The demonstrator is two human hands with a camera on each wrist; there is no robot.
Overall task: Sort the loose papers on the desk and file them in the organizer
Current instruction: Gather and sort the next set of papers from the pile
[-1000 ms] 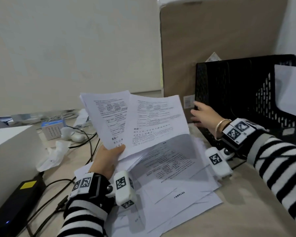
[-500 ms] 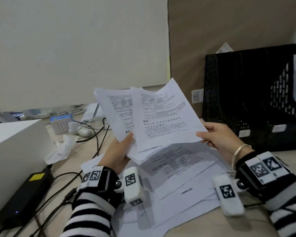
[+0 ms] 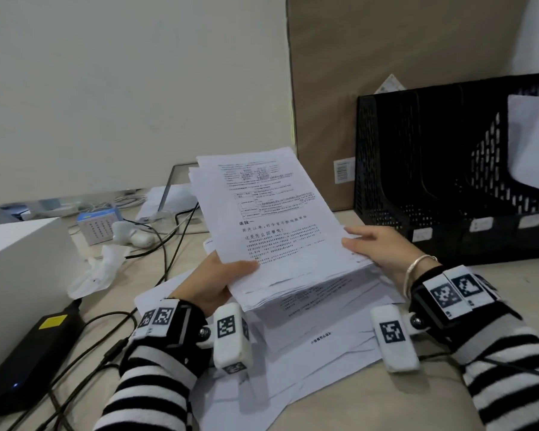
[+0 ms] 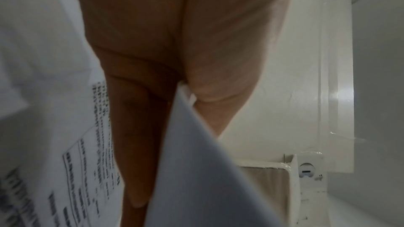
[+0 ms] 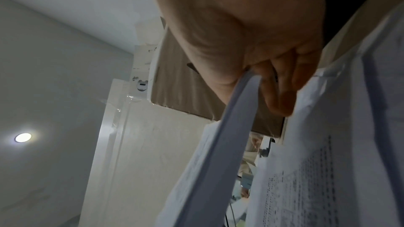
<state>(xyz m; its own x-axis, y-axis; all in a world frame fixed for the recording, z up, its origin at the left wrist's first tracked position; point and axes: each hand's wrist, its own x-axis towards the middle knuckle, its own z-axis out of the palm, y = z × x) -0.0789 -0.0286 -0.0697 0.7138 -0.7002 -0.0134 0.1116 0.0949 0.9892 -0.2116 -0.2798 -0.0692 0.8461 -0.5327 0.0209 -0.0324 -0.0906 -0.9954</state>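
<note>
Both hands hold a stack of printed white papers (image 3: 271,225) tilted up above the desk. My left hand (image 3: 218,281) grips its lower left corner, thumb on top; in the left wrist view the stack's edge (image 4: 196,170) sits between thumb and fingers. My right hand (image 3: 377,247) pinches the stack's right edge, seen edge-on in the right wrist view as the paper bundle (image 5: 236,113) under the thumb. More loose sheets (image 3: 308,346) lie spread on the desk beneath. The black mesh organizer (image 3: 448,169) stands at the right, a white sheet (image 3: 532,144) in its far right slot.
A brown cardboard box (image 3: 386,73) leans behind the organizer. A white box (image 3: 22,269) and a black power adapter (image 3: 31,356) with cables sit on the left. A small blue-topped box (image 3: 97,225), a white device and crumpled tissue (image 3: 97,272) lie at the back left.
My right hand left the organizer's side and came to the papers, taking their right edge. The two fanned bundles in the left hand are now squared into one stack.
</note>
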